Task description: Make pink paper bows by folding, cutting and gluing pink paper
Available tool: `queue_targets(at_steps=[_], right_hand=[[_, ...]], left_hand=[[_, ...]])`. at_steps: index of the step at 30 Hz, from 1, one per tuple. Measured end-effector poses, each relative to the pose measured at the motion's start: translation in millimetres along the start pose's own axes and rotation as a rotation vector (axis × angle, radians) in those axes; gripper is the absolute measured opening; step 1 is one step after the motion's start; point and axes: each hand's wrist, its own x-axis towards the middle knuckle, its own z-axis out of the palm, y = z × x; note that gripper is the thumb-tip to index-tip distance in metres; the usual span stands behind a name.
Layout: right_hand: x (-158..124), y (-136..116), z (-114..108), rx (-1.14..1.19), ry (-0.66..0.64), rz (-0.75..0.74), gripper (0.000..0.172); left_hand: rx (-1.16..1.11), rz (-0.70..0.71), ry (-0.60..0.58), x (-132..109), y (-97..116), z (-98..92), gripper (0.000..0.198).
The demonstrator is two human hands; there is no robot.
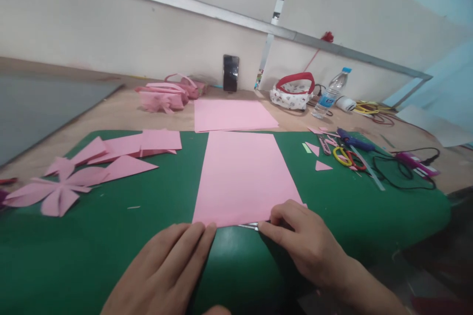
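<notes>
A large pink paper sheet [244,177] lies on the green mat [166,197] in front of me, its near edge towards my body. My left hand [166,266] rests flat at the sheet's near left corner, fingers stretched and fingertips on the edge. At the near right corner my right hand [306,236] is closed, thumb and forefinger pinched round a thin silver-coloured tool [249,226]. The tool's slim end shows at the paper's near edge; the rest is hidden by the fingers and paper, so its kind is unclear.
Pink paper petals [62,184] and folded pieces lie left. More pink sheets [232,114] lie behind. To the right are scissors [342,156], a blue glue gun [354,140] with cable, and paper scraps. A phone [231,73], headband [293,91] and water bottle [330,93] stand at the back.
</notes>
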Motion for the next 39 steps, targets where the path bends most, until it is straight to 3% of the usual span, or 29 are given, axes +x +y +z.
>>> queue_targets(at_steps=[12, 28, 34, 39], right_hand=[[20.3, -23.3, 8.4, -0.065, 0.07, -0.209, 0.022], [31.6, -33.5, 18.4, -0.08, 0.038, -0.232, 0.022], [33.2, -32.1, 16.5, -0.075, 0.028, -0.251, 0.022], [31.7, -30.4, 16.4, -0.041, 0.035, -0.244, 0.019]], left_hand=[[-0.004, 0.029, 0.043, 0.3, 3.6, -1.2, 0.099], [-0.021, 0.064, 0.135, 2.2, 1.1, -3.7, 0.105], [-0.104, 0.007, 0.057, -0.1, -2.5, -4.8, 0.102], [-0.103, -0.06, -0.12, 2.1, -26.1, -14.2, 0.09]])
